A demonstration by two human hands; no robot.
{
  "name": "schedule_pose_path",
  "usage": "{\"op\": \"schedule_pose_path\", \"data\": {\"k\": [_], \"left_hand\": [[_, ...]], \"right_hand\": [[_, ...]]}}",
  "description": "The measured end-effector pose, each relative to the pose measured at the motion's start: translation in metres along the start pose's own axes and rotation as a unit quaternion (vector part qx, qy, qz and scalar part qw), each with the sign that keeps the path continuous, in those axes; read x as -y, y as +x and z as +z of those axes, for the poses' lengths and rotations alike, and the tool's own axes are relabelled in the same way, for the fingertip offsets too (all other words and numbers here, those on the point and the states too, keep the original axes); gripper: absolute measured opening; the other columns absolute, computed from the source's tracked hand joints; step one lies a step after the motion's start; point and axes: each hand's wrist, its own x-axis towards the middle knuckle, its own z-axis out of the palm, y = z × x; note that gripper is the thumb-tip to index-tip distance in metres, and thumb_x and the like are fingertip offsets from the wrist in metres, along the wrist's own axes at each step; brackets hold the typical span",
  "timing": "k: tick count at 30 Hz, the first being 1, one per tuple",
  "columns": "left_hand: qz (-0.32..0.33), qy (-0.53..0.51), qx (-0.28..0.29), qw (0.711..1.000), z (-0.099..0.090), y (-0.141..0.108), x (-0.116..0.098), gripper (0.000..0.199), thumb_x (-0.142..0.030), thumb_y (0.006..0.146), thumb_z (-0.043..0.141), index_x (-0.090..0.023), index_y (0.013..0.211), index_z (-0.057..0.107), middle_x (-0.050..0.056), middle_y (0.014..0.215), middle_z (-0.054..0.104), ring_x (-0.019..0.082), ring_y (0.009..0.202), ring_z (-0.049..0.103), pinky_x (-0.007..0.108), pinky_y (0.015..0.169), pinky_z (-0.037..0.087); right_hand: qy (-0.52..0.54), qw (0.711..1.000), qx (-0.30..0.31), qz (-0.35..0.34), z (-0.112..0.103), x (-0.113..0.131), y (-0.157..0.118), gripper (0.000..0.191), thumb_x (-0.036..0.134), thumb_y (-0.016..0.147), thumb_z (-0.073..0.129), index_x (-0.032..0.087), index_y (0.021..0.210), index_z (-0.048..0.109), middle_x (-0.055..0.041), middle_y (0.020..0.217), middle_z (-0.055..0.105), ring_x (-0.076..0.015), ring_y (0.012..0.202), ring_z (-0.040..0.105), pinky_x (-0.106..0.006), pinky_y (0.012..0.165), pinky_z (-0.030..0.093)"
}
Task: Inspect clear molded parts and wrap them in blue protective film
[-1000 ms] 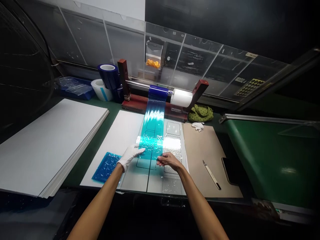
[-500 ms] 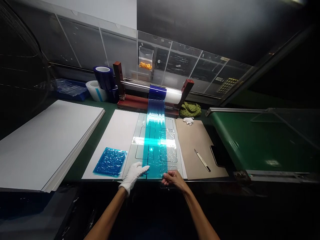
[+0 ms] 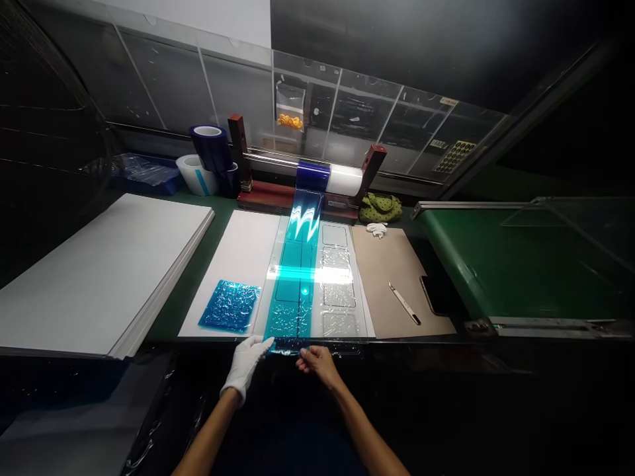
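A strip of blue film (image 3: 290,277) runs from the blue film roll (image 3: 313,176) on its stand, over a clear sheet (image 3: 338,281) with black rounded outlines, down to the table's front edge. My left hand (image 3: 244,365), in a white glove, pinches the strip's near left corner. My bare right hand (image 3: 318,365) pinches its near right corner. White paper (image 3: 243,248) lies under the clear sheet. A wrinkled blue film packet (image 3: 229,306) rests on that paper at the left.
A stack of white sheets (image 3: 104,271) stands at the left. On brown board (image 3: 387,277) at the right lie a craft knife (image 3: 404,303) and a phone (image 3: 435,295). Beyond is a green conveyor belt (image 3: 501,264). Spare film rolls (image 3: 211,155) stand behind, near the wooden stand (image 3: 270,198).
Both hands have moved left with the film's near end and hold it at the front edge. The strip now slants left, uncovering the right column of outlines on the clear sheet.
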Motion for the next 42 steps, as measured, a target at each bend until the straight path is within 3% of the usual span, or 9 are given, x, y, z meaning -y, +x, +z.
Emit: {"op": "schedule_pose_path", "data": {"k": [7,12,15,19,22,25,31,36,42], "left_hand": [[-0.026,0.045,0.002,0.999,-0.003,0.015,0.016,0.053,-0.064,0.056,0.068,-0.013,0.071,0.062,0.003,0.065,0.063,0.016,0.063,0.057,0.026,0.062,0.041],[-0.085,0.130,0.037,0.987,-0.023,-0.012,0.029,0.053,-0.065,0.062,0.064,-0.013,0.068,0.062,0.009,0.070,0.068,0.022,0.066,0.062,0.030,0.063,0.042],[-0.094,0.178,0.062,0.977,-0.023,-0.024,0.025,0.049,-0.065,0.068,0.059,-0.016,0.064,0.057,0.008,0.068,0.068,0.022,0.063,0.062,0.031,0.064,0.042],[-0.057,0.233,0.101,0.966,0.006,-0.028,0.000,0.047,-0.064,0.075,0.051,-0.019,0.061,0.050,0.004,0.064,0.066,0.019,0.059,0.060,0.029,0.062,0.043],[-0.006,0.285,0.106,0.952,0.039,-0.023,-0.024,0.045,-0.062,0.078,0.048,-0.020,0.062,0.051,0.001,0.061,0.064,0.018,0.057,0.059,0.026,0.057,0.042],[0.048,0.356,0.075,0.930,0.070,-0.015,-0.042,0.036,-0.055,0.081,0.047,-0.023,0.076,0.061,0.000,0.067,0.065,0.017,0.059,0.058,0.025,0.056,0.040],[0.188,0.512,0.026,0.838,0.114,0.009,-0.050,0.039,-0.021,0.088,0.037,-0.029,0.121,0.056,0.009,0.096,0.061,0.022,0.082,0.056,0.033,0.072,0.040],[0.231,0.600,0.019,0.766,0.130,0.022,-0.043,0.056,-0.007,0.082,0.035,-0.035,0.129,0.049,0.010,0.089,0.056,0.022,0.073,0.052,0.033,0.063,0.038],[0.236,0.654,0.018,0.719,0.134,0.023,-0.036,0.054,-0.005,0.083,0.034,-0.033,0.127,0.050,0.012,0.089,0.055,0.022,0.071,0.053,0.033,0.060,0.038]], "right_hand": [[-0.012,0.998,0.039,0.055,0.001,0.006,-0.014,0.055,0.064,0.062,0.066,0.012,0.077,0.057,-0.0077,0.067,0.068,-0.0100,0.049,0.058,-0.018,0.044,0.038],[-0.081,0.988,0.118,0.055,-0.051,0.033,-0.065,0.049,0.058,0.070,0.062,0.012,0.087,0.060,-0.0053,0.062,0.067,-0.0098,0.043,0.055,-0.017,0.038,0.032],[-0.235,0.971,-0.039,-0.008,-0.115,0.063,-0.062,0.042,0.055,0.079,0.051,0.015,0.088,0.062,-0.0048,0.064,0.066,-0.0131,0.050,0.058,-0.021,0.044,0.039],[-0.376,0.876,-0.300,-0.030,-0.208,0.093,-0.022,0.032,0.044,0.086,0.045,0.018,0.094,0.062,-0.0093,0.087,0.065,-0.0201,0.083,0.061,-0.030,0.069,0.045],[-0.427,0.816,-0.389,-0.017,-0.255,0.098,0.009,0.029,0.035,0.084,0.049,0.019,0.106,0.057,-0.0131,0.108,0.057,-0.0250,0.104,0.052,-0.035,0.079,0.040],[-0.472,0.784,-0.402,-0.015,-0.276,0.096,0.026,0.025,0.031,0.086,0.047,0.016,0.103,0.056,-0.0154,0.108,0.054,-0.0263,0.103,0.050,-0.034,0.077,0.038],[-0.537,0.786,-0.294,-0.081,-0.259,0.094,0.022,0.036,0.023,0.096,0.020,0.015,0.104,0.054,-0.0071,0.082,0.061,-0.0166,0.071,0.057,-0.025,0.062,0.037],[-0.612,0.753,-0.161,-0.180,-0.193,0.096,0.013,0.028,0.029,0.095,0.035,0.025,0.108,0.060,-0.0048,0.100,0.061,-0.0145,0.079,0.057,-0.023,0.061,0.035],[-0.691,0.683,-0.043,-0.231,-0.129,0.100,0.036,0.028,0.018,0.095,0.035,0.025,0.099,0.062,-0.0041,0.094,0.062,-0.0150,0.084,0.054,-0.023,0.057,0.031]]}}
